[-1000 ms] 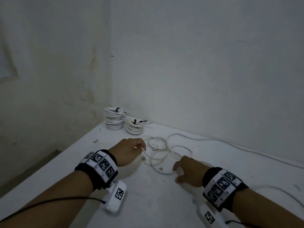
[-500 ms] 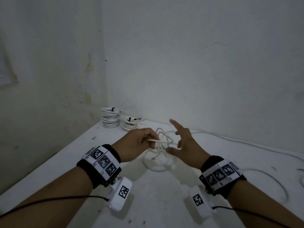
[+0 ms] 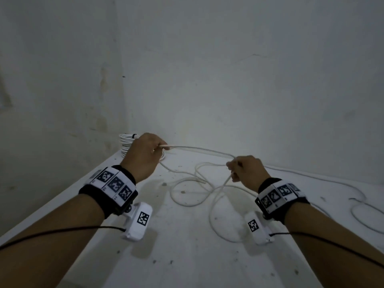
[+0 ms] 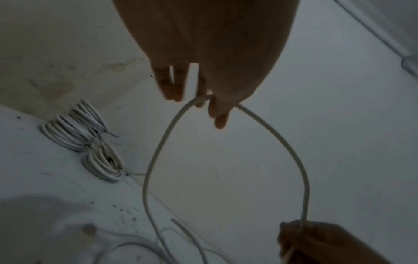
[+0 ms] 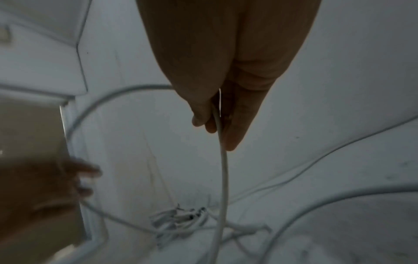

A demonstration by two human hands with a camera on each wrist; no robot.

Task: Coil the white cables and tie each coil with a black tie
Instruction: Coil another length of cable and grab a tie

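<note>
White cable spans raised between both hands, remainder looped on table.

Two hands are in view, the left and the right, and each grips the one loose cable strung between them. A second loose cable trails along the table by the wall. Finished coils number at least two in the left wrist view, one larger and one smaller. Two wristbands carry markers, one per arm. One table, two walls meeting in one corner.
</note>
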